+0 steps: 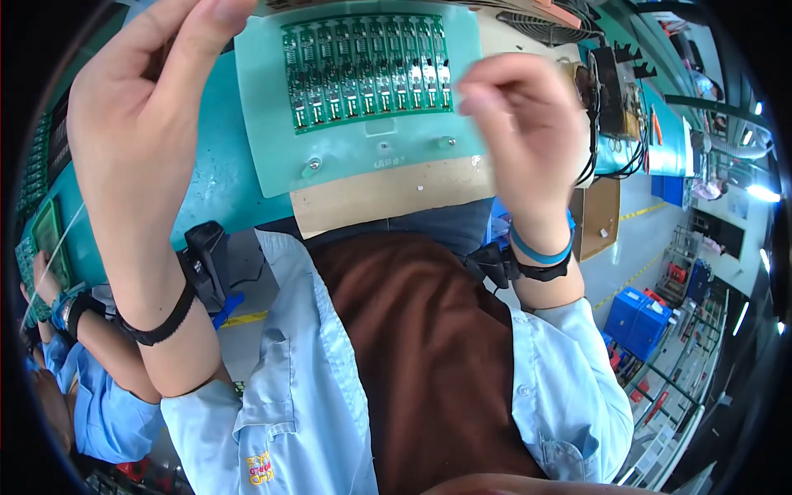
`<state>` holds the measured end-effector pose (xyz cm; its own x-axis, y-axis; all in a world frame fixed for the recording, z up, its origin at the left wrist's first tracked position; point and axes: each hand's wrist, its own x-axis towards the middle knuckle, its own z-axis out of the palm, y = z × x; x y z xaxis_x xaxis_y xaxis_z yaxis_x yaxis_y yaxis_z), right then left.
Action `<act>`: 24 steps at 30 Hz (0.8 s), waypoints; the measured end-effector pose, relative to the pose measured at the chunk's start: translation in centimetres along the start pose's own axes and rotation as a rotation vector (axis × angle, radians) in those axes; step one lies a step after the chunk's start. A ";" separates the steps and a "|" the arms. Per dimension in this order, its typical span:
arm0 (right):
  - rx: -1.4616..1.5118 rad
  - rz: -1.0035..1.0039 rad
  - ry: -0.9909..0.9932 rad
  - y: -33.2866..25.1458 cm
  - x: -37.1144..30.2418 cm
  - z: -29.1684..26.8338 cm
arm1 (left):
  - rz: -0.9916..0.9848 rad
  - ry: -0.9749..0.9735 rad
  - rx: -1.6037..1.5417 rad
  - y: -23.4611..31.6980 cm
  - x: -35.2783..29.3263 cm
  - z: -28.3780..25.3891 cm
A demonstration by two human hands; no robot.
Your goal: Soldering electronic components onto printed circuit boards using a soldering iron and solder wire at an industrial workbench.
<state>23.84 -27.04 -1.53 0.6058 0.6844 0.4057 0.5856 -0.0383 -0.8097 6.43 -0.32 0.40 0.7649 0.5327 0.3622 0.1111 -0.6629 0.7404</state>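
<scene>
A green circuit board panel (367,74), made up of several narrow strips with small components, lies in a pale green fixture plate (272,153). My left hand (136,124) is raised at the plate's upper left, thumb and fingers drawn together; the top edge of the view cuts off the fingertips, so anything in them is hidden. Just right of the panel hovers my right hand (536,124), slightly blurred. Its thumb and index finger come together in a pinch, and I cannot make out what is between them. Two small metal fasteners (312,165) sit on the plate's near edge.
A brown board (396,194) lies under the plate on the teal bench mat (214,181). Black equipment with cables (615,99) stands at the right, above a cardboard box (598,216). On the left, a co-worker's hand (45,280) is beside a green tray (51,239).
</scene>
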 end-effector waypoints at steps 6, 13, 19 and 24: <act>-0.478 -0.212 -0.174 0.5 3.5 7.7 | 0.020 0.047 0.008 -0.7 0.2 -0.1; -0.685 -0.254 -0.139 1.5 4.4 10.8 | 0.018 0.083 0.007 -0.5 -0.3 -0.5; -0.697 -0.317 -0.189 1.2 4.6 11.0 | 0.013 0.084 -0.001 -0.1 -0.5 -0.4; -0.687 -0.422 -0.206 1.3 5.0 10.9 | 0.011 0.072 -0.005 -0.3 -0.8 -0.6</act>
<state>21.81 -15.76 -5.19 0.1900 0.8578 0.4776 0.9803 -0.1390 -0.1403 5.37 -0.24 0.24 0.7186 0.5617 0.4101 0.0992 -0.6664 0.7389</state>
